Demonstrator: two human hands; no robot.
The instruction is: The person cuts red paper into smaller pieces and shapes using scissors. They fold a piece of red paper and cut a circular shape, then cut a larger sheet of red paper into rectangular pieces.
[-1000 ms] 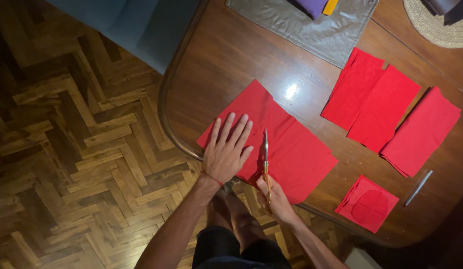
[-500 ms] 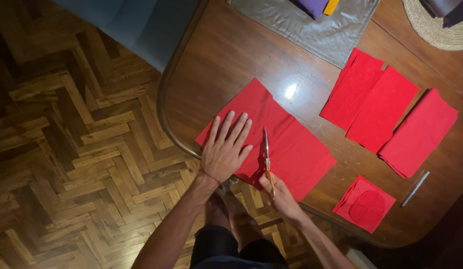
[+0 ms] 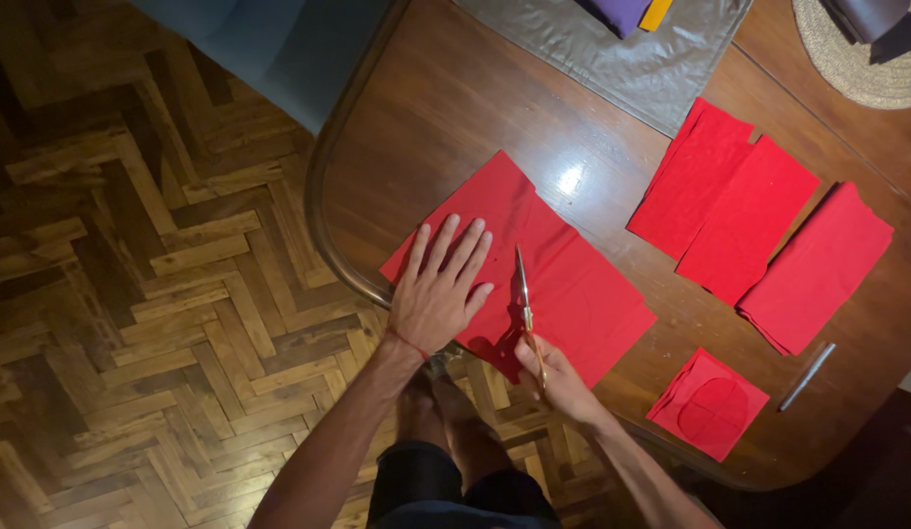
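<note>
Floor: herringbone parquet (image 3: 132, 294) lies to the left of the spread fingers, beyond the table's rounded edge.
Left hand: the left hand (image 3: 438, 289) lies flat, fingers (image 3: 454, 245) splayed wide, palm pressing the cloth; it grips nothing.
Cloth: the large red fabric sheet (image 3: 563, 284) lies under those fingers and reaches right, past the blades, on the dark wooden table (image 3: 446, 108).
Scissors: the scissors (image 3: 524, 304) stand just right of the left fingertips, blades pointing away from the person, over the red sheet.
Right hand: the right hand (image 3: 551, 377) is closed around the scissor handles at the table's near edge.
Beyond: three folded red pieces (image 3: 759, 235) lie well right of the scissors; a small red square with a circle marked (image 3: 710, 404) and a grey pen (image 3: 806, 376) lie right of the cutting hand.
</note>
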